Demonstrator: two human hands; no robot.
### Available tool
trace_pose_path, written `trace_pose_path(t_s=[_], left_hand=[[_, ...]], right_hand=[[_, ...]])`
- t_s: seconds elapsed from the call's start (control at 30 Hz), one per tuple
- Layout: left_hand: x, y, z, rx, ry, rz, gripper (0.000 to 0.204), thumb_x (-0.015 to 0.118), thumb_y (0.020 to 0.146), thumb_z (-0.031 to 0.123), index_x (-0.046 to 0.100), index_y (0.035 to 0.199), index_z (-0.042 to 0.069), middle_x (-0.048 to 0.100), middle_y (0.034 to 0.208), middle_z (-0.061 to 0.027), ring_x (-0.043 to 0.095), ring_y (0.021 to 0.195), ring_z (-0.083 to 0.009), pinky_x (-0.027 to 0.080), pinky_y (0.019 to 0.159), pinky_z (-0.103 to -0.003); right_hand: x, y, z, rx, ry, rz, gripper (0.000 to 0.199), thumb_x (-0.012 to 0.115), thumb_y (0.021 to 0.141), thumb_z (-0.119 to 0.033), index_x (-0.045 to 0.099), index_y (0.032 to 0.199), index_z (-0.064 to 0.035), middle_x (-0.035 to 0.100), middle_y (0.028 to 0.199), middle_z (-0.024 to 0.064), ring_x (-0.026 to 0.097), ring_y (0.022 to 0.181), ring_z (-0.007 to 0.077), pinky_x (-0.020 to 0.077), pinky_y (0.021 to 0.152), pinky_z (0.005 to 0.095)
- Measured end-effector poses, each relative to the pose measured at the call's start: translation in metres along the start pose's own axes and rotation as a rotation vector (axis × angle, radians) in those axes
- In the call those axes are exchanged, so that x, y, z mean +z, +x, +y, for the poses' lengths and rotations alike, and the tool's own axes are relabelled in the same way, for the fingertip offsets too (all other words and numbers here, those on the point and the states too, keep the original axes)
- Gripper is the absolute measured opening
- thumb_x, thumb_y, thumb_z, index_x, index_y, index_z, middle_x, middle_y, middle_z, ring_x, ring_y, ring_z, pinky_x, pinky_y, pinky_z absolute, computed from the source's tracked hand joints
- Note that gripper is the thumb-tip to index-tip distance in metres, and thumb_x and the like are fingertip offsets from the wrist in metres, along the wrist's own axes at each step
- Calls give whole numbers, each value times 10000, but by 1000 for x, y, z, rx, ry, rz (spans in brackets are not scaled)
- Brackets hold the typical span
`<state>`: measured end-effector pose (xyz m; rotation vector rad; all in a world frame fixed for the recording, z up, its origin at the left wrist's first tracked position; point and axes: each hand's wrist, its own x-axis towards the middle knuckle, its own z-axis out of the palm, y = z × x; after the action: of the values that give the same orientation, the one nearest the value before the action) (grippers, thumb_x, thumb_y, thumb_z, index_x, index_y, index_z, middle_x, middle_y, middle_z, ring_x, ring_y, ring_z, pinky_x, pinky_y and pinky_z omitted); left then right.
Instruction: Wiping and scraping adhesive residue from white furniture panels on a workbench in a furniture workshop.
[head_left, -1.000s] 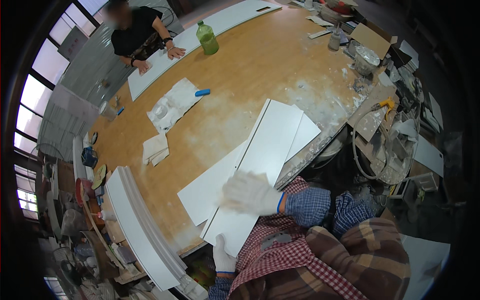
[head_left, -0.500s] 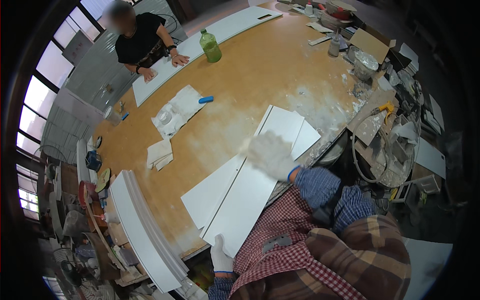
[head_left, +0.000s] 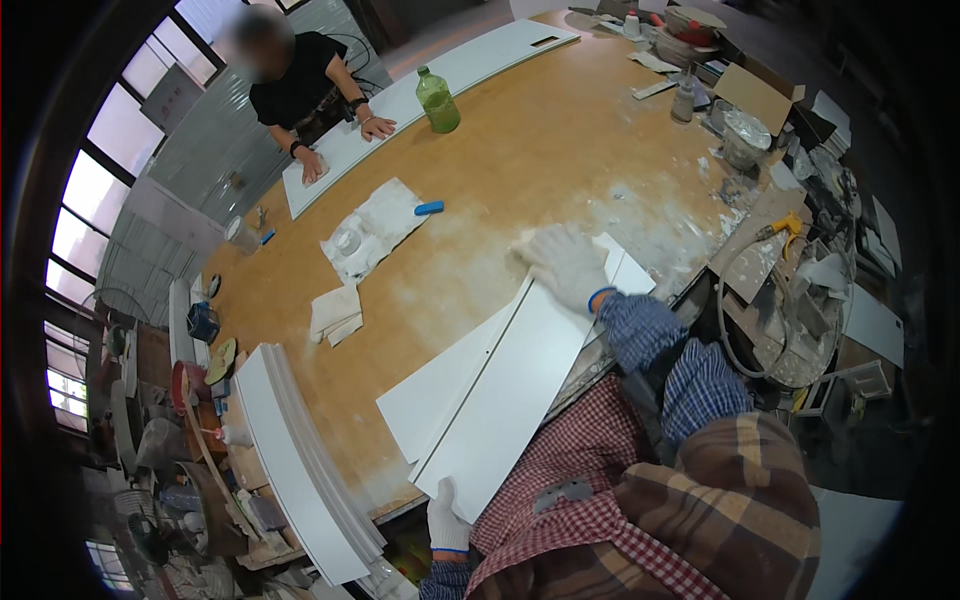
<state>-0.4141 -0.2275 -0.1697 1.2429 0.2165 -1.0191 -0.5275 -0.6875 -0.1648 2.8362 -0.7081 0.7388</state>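
Note:
A long white panel (head_left: pixel 505 385) with a dark groove along one edge lies slantwise before me at the table's near edge. My left hand (head_left: pixel 447 517), in a white knit glove, grips its near end, thumb on top and fingers underneath. At the far end, my gloved right hand (head_left: pixel 570 268) is closed over the panel's edge. A bit of something tan shows by its fingertips, too hidden to name. Under the grooved panel lie other white boards (head_left: pixel 432 385), one corner sticking out beyond my right wrist.
A co-worker (head_left: pixel 305 90) across the wooden table (head_left: pixel 520 150) presses both hands on a long white board (head_left: pixel 400 105). A green bottle (head_left: pixel 437 103), a white cloth (head_left: pixel 385 220) and a blue block (head_left: pixel 429 208) are nearby. Stacked white panels (head_left: pixel 300 470) stand left; an air gun (head_left: pixel 785 228) and clutter lie right.
My right hand has slid from the middle of the panel toward its far end. My left hand keeps its grip on the near end. The view has shifted slightly.

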Motion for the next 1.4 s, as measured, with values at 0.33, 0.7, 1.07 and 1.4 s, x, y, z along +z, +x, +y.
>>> trace_pose_path(t_s=[0.33,0.7,1.07,1.4], left_hand=[[-25,3,-14,-184,-19,30,620,519,1082,443,466,1574,70,597,1503,-154,558,1387,-336,437,1174,-545],[-12,4,-9,10,18,-6,558,578,1097,341,471,1452,-76,645,1363,-191,672,1212,-324,578,1036,-453],[6,-1,3,-27,-122,36,453,585,1088,247,533,1418,-58,672,1322,-163,682,1194,-297,573,1018,-429],[-53,18,-57,112,-319,-280,827,312,1091,669,446,1523,-23,606,1438,-182,603,1301,-321,514,1072,-463]], right_hand=[[-23,-25,-53,-285,350,-53,333,562,999,-373,657,1257,-185,634,1145,70,573,1112,281,438,991,460],[-52,-48,-98,-311,292,-48,408,627,937,-407,633,1307,-236,609,1209,69,544,1201,292,443,1033,463],[-51,-31,-43,-85,122,-190,450,635,909,-312,627,1348,-212,597,1172,101,533,1124,308,406,955,479],[-46,-58,-240,-608,689,-243,382,696,888,-339,675,1224,-160,625,1181,114,551,1200,328,418,1101,502]])
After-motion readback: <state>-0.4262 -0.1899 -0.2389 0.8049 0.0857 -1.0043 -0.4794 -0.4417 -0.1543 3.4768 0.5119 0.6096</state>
